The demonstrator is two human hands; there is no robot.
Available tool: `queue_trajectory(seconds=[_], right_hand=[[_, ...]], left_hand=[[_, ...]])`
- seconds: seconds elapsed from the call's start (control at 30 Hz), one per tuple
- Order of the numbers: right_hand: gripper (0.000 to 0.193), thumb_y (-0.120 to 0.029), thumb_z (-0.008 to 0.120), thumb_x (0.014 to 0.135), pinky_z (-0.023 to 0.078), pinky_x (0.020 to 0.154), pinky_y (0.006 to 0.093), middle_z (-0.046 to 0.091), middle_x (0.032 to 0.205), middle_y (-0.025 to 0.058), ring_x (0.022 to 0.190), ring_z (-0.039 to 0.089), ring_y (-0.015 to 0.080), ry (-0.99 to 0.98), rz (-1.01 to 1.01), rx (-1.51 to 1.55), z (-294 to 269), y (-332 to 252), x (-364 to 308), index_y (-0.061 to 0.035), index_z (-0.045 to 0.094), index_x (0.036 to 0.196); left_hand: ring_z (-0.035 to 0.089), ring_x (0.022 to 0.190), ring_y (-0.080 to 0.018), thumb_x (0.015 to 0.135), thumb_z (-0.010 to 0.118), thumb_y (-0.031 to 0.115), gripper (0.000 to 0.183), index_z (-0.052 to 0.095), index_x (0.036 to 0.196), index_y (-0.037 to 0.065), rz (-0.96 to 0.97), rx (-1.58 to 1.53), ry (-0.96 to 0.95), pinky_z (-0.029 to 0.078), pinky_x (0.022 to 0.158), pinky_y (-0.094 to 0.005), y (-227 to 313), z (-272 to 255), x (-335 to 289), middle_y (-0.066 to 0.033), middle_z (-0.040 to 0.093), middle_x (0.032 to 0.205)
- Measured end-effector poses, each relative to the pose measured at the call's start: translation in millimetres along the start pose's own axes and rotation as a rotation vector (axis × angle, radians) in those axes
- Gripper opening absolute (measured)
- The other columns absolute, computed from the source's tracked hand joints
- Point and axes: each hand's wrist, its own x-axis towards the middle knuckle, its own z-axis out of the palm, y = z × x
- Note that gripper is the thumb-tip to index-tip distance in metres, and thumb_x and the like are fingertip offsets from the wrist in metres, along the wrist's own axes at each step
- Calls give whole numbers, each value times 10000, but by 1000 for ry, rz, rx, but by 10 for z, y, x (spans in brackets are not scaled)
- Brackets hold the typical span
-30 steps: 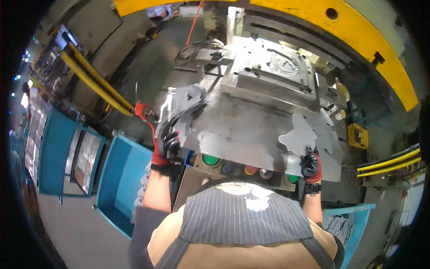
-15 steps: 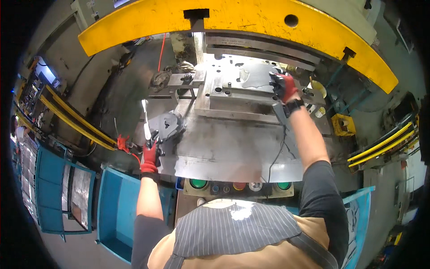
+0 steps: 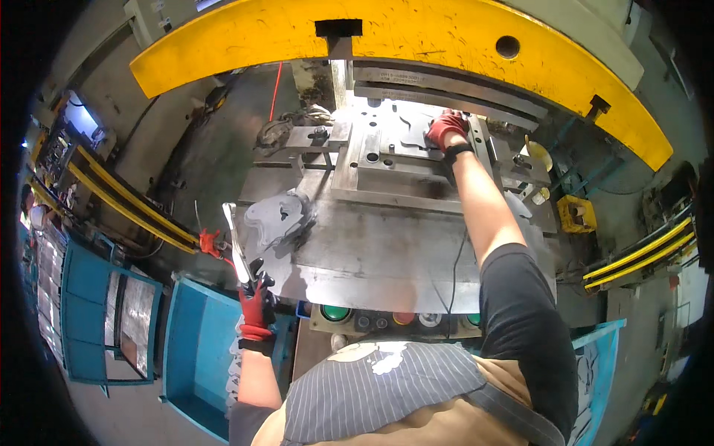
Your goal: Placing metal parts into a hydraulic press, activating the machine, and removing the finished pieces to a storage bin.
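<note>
My left hand (image 3: pixel 256 301), in a red glove with dark fingertips, is closed on a thin shiny sheet-metal strip (image 3: pixel 236 245) that points up and away from it. Just beyond lies a flat grey sheet-metal part (image 3: pixel 277 217) with a curved outline and a small cutout, on the press table (image 3: pixel 357 256). My right hand (image 3: pixel 448 128), gloved in red, reaches far into the press. Its fingers curl at the right edge of a flat metal plate (image 3: pixel 413 132) lying on the steel die (image 3: pixel 361 175); the fingertips are mostly hidden.
The yellow press beam (image 3: pixel 431 37) spans above the die. A control panel (image 3: pixel 372 321) with green buttons sits at the table's front edge. A blue bin (image 3: pixel 195 349) stands below left, with scalloped metal parts (image 3: pixel 233 375) beside my forearm. A black cable (image 3: pixel 456 279) crosses the table.
My right hand has shifted left over the die, at the plate's edge. My left hand has come lower and closer to me with the metal strip. The view has moved slightly.
</note>
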Motion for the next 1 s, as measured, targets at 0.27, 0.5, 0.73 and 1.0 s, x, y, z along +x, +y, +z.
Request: queue_trajectory(seconds=[0.27, 0.5, 0.73, 1.0], right_hand=[[635, -462, 430, 788, 63, 1064, 438, 128, 1426, 130, 1325, 49, 295, 5, 51, 79, 173, 79, -66, -137, 318, 1322], [557, -496, 439, 797, 145, 1039, 485, 275, 1387, 40, 1295, 176, 303, -151, -328, 114, -117, -216, -487, -217, 395, 1277], [511, -490, 399, 819, 157, 1025, 487, 332, 1359, 4, 1260, 268, 281, -60, -333, 80, 131, 101, -487, -206, 445, 1242], [544, -525, 400, 804, 187, 1008, 525, 392, 1311, 64, 1236, 285, 333, -52, -257, 24, 131, -75, -475, -171, 469, 1211]], left_hand=[[448, 482, -61, 829, 571, 118, 151, 530, 950, 37, -22, -5, -119, 367, 424, -213, -169, 514, -12, -29, 587, 724], [447, 468, -44, 831, 553, 93, 238, 525, 1061, 42, -61, 9, -237, 354, 408, -198, -31, 765, -148, -23, 591, 716], [418, 437, -44, 843, 528, 106, 318, 488, 1156, 70, -16, 73, -182, 348, 386, -196, 63, 666, -337, -33, 593, 726], [413, 437, -45, 840, 539, 109, 345, 468, 1177, 93, 82, 86, -158, 333, 373, -195, -196, 355, -285, -18, 565, 716]])
